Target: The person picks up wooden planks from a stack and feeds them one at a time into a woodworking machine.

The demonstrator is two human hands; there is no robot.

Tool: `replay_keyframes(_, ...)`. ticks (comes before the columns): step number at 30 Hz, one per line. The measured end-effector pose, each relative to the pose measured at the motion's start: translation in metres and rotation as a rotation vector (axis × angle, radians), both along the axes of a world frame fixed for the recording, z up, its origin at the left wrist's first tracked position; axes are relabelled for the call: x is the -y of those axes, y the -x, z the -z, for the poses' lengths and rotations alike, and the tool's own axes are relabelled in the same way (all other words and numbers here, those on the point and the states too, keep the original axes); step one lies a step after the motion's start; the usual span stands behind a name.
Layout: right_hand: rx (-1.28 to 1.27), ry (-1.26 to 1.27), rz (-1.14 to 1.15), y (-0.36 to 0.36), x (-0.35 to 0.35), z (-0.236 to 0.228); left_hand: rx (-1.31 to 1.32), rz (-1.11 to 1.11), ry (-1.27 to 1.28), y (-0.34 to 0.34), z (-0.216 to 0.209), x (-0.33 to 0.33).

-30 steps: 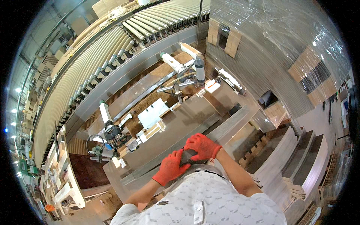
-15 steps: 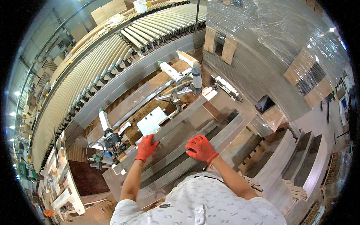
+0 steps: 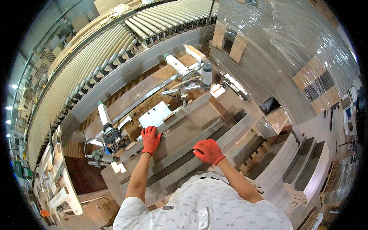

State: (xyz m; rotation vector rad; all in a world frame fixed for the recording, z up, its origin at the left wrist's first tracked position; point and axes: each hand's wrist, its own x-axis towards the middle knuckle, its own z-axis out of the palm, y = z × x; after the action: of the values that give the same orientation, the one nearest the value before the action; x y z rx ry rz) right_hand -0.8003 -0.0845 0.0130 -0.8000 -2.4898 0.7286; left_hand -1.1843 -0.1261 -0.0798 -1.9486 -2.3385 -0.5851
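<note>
Left arm (image 3: 137, 177) stretched out, gloved left hand (image 3: 151, 140) palm down near far edge of bench (image 3: 187, 132), fingers (image 3: 148, 131) bit apart. Right arm (image 3: 240, 178) slants inward, gloved right hand (image 3: 209, 151) closer to near edge, fingers curled, palm hidden.

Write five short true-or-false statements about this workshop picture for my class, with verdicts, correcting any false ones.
1. A flat white rectangular plate lies just beyond the left red-gloved hand. True.

2. The left red-gloved hand and the right red-gloved hand are touching. False: a clear gap separates them.

3. Long, pale cylindrical rollers form a row across the upper left. True.

4. Shiny transparent plastic film covers a tall stack of thin grey-brown sheets on the left. False: both are on the right.

5. The person wears a white patterned shirt. True.
</note>
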Motion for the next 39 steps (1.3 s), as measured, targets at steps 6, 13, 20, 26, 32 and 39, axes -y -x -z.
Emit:
replay_keyframes(6,0.112,-0.025,-0.069,0.000,-0.002,-0.009,0.002,0.066,0.070,0.006,-0.009,-0.014)
replay_keyframes(13,0.256,-0.187,-0.355,-0.010,-0.001,-0.026,0.062,0.028,0.198,-0.009,-0.013,-0.037)
replay_keyframes(20,0.449,-0.328,-0.410,-0.010,-0.002,-0.006,0.092,-0.022,0.243,-0.006,-0.016,-0.039)
replay_keyframes(26,0.438,-0.282,-0.408,-0.006,-0.002,-0.011,0.087,-0.027,0.238,-0.003,-0.014,-0.038)
replay_keyframes(32,0.486,-0.242,-0.406,-0.007,-0.001,-0.015,0.087,-0.034,0.216,-0.011,-0.021,-0.035)
replay_keyframes(39,0.449,-0.280,-0.397,-0.006,-0.001,-0.010,0.065,-0.055,0.224,-0.008,-0.012,-0.039)
